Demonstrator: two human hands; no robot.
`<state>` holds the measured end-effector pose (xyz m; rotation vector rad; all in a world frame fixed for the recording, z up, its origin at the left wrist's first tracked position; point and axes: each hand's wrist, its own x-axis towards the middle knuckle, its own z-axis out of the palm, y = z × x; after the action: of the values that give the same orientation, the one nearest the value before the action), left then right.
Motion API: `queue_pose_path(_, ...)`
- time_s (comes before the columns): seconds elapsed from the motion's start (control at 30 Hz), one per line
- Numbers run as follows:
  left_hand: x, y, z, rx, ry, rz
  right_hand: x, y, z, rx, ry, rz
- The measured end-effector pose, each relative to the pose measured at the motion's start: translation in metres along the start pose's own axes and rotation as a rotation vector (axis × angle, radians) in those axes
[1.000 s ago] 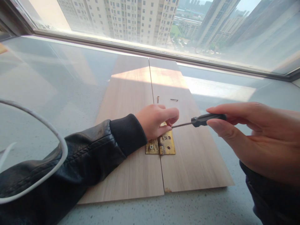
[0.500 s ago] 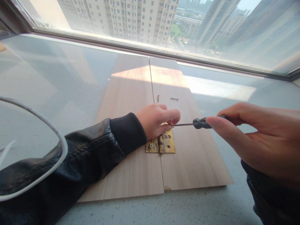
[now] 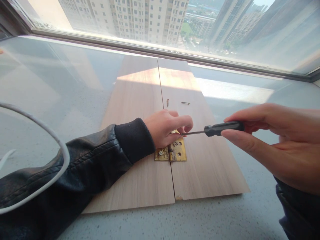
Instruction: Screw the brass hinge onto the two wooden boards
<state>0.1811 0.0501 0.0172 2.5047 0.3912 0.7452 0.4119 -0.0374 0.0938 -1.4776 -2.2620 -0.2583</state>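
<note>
A brass-coloured hinge (image 3: pixel 182 154) lies across the seam between two pale wooden boards, with a cross-head screw (image 3: pixel 160 153) in its left leaf and bare holes in the right leaf. Over the hinge's far part, my left hand (image 3: pixel 168 128) has thumb and fingers pinched around a small screw, mostly hidden by the fingertips. My right hand (image 3: pixel 272 136) grips the black handle of a screwdriver (image 3: pixel 212 130) between thumb and fingers. The shaft points left, nearly level, its tip at the left fingertips. Two loose screws (image 3: pixel 185 103) lie on the boards beyond.
The left board (image 3: pixel 135 180) and right board (image 3: pixel 210 173) rest on a speckled light sill (image 3: pixel 125 223). A window frame (image 3: pixel 112 48) runs along the back. A white cable (image 3: pixel 65 150) loops in front of my left sleeve.
My right hand has shifted back and up along the screwdriver's handle, showing more of it, with its fingers looser. My left hand keeps its pinch over the hinge.
</note>
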Motion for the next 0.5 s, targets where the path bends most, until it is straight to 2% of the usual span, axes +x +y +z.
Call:
queue_pose_path(0.2, -0.002, -0.002, 0.002, 0.013, -0.015, 0.03, 0.004, -0.012, -0.003, -0.071, 0.016, -0.08)
queue_pose_path(0.5, -0.001, -0.013, -0.007, 0.011, 0.072, 0.106, -0.004, -0.007, -0.002, -0.067, 0.019, -0.062)
